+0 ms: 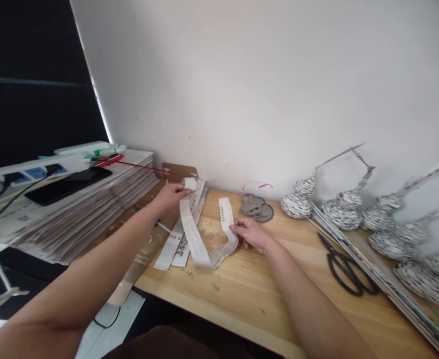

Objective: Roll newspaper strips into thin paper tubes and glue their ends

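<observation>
A long strip of printed newspaper (194, 234) hangs in a loop between my two hands, its lower bend close to the wooden table. My left hand (172, 195) pinches one end, above a small pile of cut newspaper strips (170, 249). Fingers closed, my right hand (251, 233) grips the strip near its other end, which stands up above the fingertips. Beyond the right hand lies a crumpled grey cloth (257, 208). A thin red rod (140, 166) runs from the left toward the left hand.
Black scissors (348, 269) and a bundle of rolled paper sticks (384, 279) lie at the right. Woven paper gourds (341, 209) line the wall. On the left, a newspaper stack (103, 209) carries a phone (68, 184) and a power strip (43, 168).
</observation>
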{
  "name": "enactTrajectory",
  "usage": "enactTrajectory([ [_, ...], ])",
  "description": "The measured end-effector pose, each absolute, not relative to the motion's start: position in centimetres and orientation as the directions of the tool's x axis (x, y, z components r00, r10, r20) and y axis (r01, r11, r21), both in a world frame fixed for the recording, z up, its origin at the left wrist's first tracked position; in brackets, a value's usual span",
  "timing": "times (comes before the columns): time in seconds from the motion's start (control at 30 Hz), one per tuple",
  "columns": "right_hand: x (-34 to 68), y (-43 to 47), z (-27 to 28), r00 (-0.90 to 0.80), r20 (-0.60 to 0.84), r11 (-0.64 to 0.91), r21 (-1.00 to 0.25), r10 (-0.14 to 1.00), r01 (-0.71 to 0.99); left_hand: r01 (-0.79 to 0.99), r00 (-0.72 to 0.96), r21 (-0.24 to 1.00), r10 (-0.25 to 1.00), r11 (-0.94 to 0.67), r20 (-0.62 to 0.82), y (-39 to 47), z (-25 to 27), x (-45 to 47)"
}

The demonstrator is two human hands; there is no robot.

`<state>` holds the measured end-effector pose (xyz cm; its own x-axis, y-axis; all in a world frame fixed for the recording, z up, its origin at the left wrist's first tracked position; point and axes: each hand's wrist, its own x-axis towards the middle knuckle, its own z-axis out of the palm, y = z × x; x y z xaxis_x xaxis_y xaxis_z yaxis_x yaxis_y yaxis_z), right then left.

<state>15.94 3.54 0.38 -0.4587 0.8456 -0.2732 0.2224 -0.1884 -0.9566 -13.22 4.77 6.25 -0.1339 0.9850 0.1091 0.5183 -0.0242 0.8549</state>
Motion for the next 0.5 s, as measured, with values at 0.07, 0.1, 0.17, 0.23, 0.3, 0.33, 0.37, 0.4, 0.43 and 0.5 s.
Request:
enactTrajectory([
  [0.07, 15.9, 3.5, 0.5, -0.453, -0.267, -0.197, -0.961, 0.851, 0.196, 0.387, -0.08, 0.92, 0.992, -0.06, 0.098, 0.9, 7.8, -12.9],
  [0.1, 15.9, 3.5, 0.5, -0.445, -0.258, -0.2, -0.964, 0.857, 0.174, 0.291, -0.012, 0.955, 0.998, -0.059, 0.065, -1.5, 8.4, -12.6],
  [0.17, 15.7, 3.5, 0.5, -0.418, -0.228, -0.198, -0.973, 0.879, 0.116, 0.22, 0.251, 0.976, 0.966, -0.004, -0.052, -6.7, 8.9, -11.9],
  [0.23, 15.5, 3.4, 0.5, -0.382, -0.188, -0.185, -0.982, 0.905, 0.044, 0.264, 0.555, 0.963, 0.809, 0.051, -0.195, -11.4, 8.1, -11.1],
  [0.3, 15.3, 3.4, 0.5, -0.353, -0.148, -0.167, -0.986, 0.924, -0.024, 0.341, 0.635, 0.93, 0.697, 0.135, -0.334, -14.9, 5.9, -10.6],
  [0.33, 15.2, 3.4, 0.6, -0.343, -0.131, -0.16, -0.986, 0.93, -0.055, 0.355, 0.612, 0.917, 0.696, 0.181, -0.375, -16.1, 4.4, -10.6],
  [0.37, 15.1, 3.4, 0.6, -0.338, -0.116, -0.153, -0.985, 0.934, -0.084, 0.369, 0.561, 0.907, 0.729, 0.205, -0.393, -16.8, 2.8, -10.7],
  [0.4, 15.1, 3.4, 0.7, -0.338, -0.101, -0.147, -0.983, 0.936, -0.111, 0.388, 0.523, 0.9, 0.757, 0.2, -0.393, -17.2, 1.2, -10.9],
  [0.43, 15.0, 3.3, 0.7, -0.342, -0.088, -0.142, -0.981, 0.935, -0.135, 0.406, 0.507, 0.898, 0.775, 0.172, -0.378, -17.4, -0.4, -11.1],
  [0.5, 15.0, 3.2, 1.0, -0.365, -0.068, -0.137, -0.976, 0.929, -0.168, 0.41, 0.517, 0.904, 0.786, 0.119, -0.338, -17.1, -3.2, -11.4],
])
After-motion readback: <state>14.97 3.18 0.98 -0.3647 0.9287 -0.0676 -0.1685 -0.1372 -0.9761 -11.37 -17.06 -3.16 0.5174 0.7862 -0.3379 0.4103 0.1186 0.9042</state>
